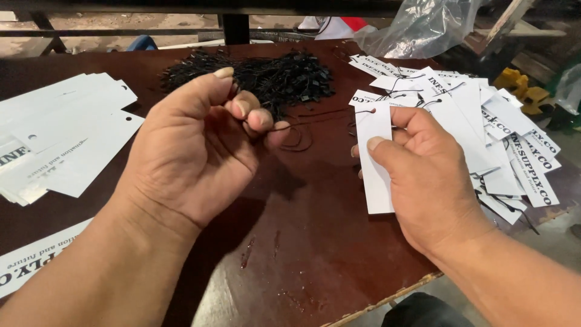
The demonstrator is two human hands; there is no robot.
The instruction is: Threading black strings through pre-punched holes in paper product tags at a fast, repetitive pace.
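Pinching a thin black loop string [296,134] in our left hand [193,151]; right hand [423,175] grips a white card hangtag [376,163], hole end up, just right of the string.

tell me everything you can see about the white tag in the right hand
The white tag is a plain, narrow rectangle, apparently of card, with a small hole near its top end and a thin black string at that hole. It stands roughly upright above the dark brown table. The right hand pinches it, thumb across its front and fingers behind. Its visible face is blank.
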